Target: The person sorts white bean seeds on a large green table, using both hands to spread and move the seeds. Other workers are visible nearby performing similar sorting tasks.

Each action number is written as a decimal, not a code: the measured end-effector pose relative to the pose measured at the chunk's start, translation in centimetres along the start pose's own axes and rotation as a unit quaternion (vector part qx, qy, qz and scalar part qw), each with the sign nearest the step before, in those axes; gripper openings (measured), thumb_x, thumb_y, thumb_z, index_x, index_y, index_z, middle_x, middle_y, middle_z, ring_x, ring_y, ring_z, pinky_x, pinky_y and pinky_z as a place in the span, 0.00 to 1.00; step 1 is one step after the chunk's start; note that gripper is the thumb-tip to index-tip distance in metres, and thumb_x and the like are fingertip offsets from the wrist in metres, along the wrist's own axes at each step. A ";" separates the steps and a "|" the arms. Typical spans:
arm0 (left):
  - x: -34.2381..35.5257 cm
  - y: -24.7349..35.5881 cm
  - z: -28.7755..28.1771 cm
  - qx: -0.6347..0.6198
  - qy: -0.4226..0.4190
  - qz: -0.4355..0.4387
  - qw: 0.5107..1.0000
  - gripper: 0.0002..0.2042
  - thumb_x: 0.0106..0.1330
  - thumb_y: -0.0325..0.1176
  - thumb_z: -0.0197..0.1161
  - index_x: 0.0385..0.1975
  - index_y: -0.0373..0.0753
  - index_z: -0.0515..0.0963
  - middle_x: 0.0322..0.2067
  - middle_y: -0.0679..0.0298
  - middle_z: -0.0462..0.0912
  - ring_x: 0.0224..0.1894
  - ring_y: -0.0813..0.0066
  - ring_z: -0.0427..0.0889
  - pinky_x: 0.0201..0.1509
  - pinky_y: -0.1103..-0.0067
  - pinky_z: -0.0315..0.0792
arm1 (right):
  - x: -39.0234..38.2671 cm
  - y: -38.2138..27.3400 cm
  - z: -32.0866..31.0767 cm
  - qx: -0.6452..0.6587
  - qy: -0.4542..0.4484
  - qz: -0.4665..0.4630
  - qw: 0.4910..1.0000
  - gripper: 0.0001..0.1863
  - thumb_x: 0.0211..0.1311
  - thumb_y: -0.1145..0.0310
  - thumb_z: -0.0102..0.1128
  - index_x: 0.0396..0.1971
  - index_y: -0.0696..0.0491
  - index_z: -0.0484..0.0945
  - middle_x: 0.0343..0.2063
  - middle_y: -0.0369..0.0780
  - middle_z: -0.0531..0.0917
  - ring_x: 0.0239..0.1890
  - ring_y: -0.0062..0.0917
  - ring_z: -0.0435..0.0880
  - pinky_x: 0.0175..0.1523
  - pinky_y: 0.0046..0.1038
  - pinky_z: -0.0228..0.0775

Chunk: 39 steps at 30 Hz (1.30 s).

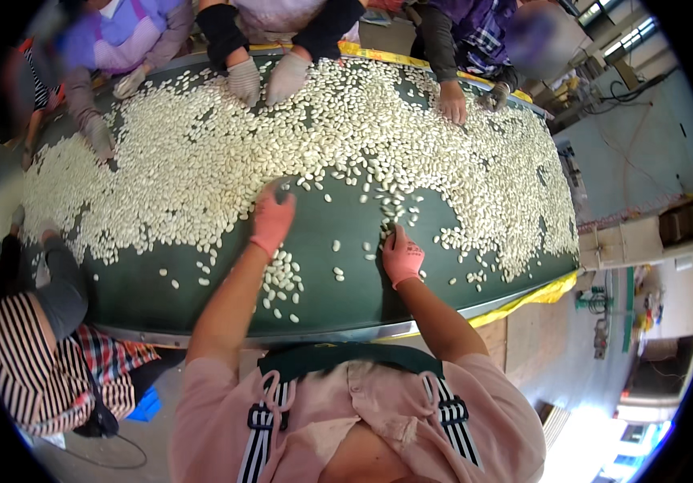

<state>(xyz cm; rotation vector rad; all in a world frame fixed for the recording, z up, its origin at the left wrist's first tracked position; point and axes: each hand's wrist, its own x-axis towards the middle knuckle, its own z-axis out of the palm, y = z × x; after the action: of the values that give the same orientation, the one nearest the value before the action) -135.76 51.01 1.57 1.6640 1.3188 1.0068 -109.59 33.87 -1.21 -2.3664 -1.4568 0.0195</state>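
The left hand wears a pink glove and lies flat and open on the green table, fingers at the edge of the big heap of white beans. A small bunch of beans sits just under that arm. The right hand, also in a pink glove, pinches with its fingertips at a few loose beans; I cannot tell if it holds one. Other people's gloved hands touch the beans on the far side.
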 end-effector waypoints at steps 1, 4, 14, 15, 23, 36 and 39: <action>2.0 0.0 -2.8 0.040 0.053 0.039 0.997 0.16 0.61 0.31 0.61 0.48 0.32 0.78 0.47 0.47 0.81 0.52 0.53 0.79 0.58 0.68 0.71 | -0.2 0.3 0.0 0.007 0.001 0.007 1.000 0.13 0.66 0.63 0.49 0.49 0.45 0.73 0.32 0.41 0.85 0.35 0.41 0.84 0.38 0.42 0.74; 9.2 -4.4 -10.3 0.184 0.165 0.033 0.968 0.21 0.64 0.33 0.58 0.56 0.33 0.73 0.54 0.48 0.77 0.57 0.52 0.75 0.62 0.67 0.68 | -0.7 -0.5 -0.7 0.011 -0.018 0.041 0.999 0.13 0.66 0.62 0.49 0.49 0.44 0.72 0.35 0.41 0.85 0.37 0.41 0.84 0.40 0.42 0.74; 16.2 -1.0 2.0 -0.244 -0.137 -0.250 0.927 0.31 0.71 0.43 0.56 0.70 0.38 0.57 0.66 0.53 0.63 0.63 0.64 0.68 0.66 0.77 0.61 | 0.0 -1.5 -1.2 -0.006 -0.031 0.081 0.996 0.13 0.65 0.64 0.48 0.48 0.46 0.73 0.35 0.42 0.85 0.36 0.42 0.84 0.40 0.41 0.73; 15.4 -2.8 3.7 -0.328 -0.210 -0.237 0.890 0.28 0.72 0.44 0.56 0.68 0.40 0.61 0.61 0.58 0.69 0.55 0.69 0.73 0.57 0.78 0.68 | 0.4 -1.4 -0.7 0.000 -0.022 0.065 0.998 0.13 0.65 0.64 0.48 0.48 0.46 0.73 0.35 0.42 0.84 0.36 0.42 0.84 0.40 0.41 0.73; 15.7 -4.8 -7.1 -0.014 0.021 0.016 1.000 0.16 0.65 0.35 0.60 0.50 0.35 0.78 0.44 0.55 0.84 0.42 0.63 0.83 0.50 0.73 0.75 | 0.0 -0.5 -0.2 -0.008 -0.057 0.077 0.995 0.13 0.64 0.66 0.49 0.48 0.46 0.74 0.37 0.43 0.84 0.39 0.42 0.83 0.42 0.42 0.73; 3.0 -2.2 -1.7 0.358 -0.060 0.187 0.913 0.40 0.60 0.57 0.62 0.68 0.41 0.59 0.64 0.49 0.66 0.63 0.48 0.66 0.68 0.57 0.59 | 0.1 -0.7 0.2 0.016 0.031 0.052 0.998 0.13 0.65 0.65 0.51 0.48 0.49 0.75 0.33 0.43 0.85 0.36 0.40 0.84 0.40 0.40 0.74; -1.1 1.1 0.1 0.453 -0.233 0.158 0.846 0.38 0.63 0.57 0.59 0.70 0.44 0.58 0.69 0.46 0.57 0.69 0.40 0.58 0.70 0.47 0.51 | 0.0 -1.0 -0.1 0.028 0.078 0.138 0.987 0.14 0.66 0.63 0.50 0.48 0.50 0.75 0.33 0.47 0.85 0.36 0.44 0.84 0.41 0.42 0.74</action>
<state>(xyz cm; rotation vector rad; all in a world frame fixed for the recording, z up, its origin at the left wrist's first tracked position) -135.46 49.72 2.39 2.6818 1.2620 0.0243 -110.42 34.29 -0.80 -2.4445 -1.0362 -0.0520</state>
